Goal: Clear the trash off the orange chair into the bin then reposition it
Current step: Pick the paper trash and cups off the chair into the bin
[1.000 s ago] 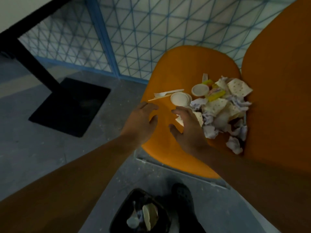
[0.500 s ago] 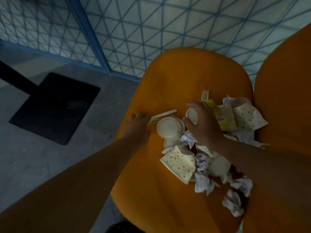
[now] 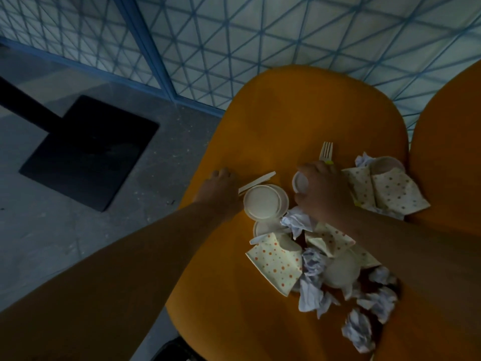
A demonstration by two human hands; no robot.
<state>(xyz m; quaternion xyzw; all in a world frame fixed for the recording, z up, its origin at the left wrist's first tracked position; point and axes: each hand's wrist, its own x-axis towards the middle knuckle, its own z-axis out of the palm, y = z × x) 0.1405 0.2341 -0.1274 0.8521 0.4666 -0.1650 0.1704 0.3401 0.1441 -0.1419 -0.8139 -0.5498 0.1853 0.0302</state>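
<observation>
The orange chair (image 3: 299, 113) fills the right half of the view, its seat covered with trash. My right hand (image 3: 322, 194) is closed around a small white cup (image 3: 299, 182) near the middle of the seat. My left hand (image 3: 221, 191) rests on the seat's left edge, fingers curled, next to a white plastic knife (image 3: 257, 181) and stacked white lids (image 3: 264, 203). A plastic fork (image 3: 326, 151) lies just beyond my right hand. Dotted napkins (image 3: 278, 261) and crumpled paper balls (image 3: 312, 290) lie nearer me. The bin is barely visible at the bottom edge.
A black table base (image 3: 88, 149) with its post sits on the grey floor at left. A blue lattice fence (image 3: 234, 43) runs behind the chair. The orange chair back (image 3: 453, 152) rises at far right.
My view has moved closer over the seat. My right hand reached forward from the near napkins to the small cup and closed on it. My left hand slid to the seat's left edge.
</observation>
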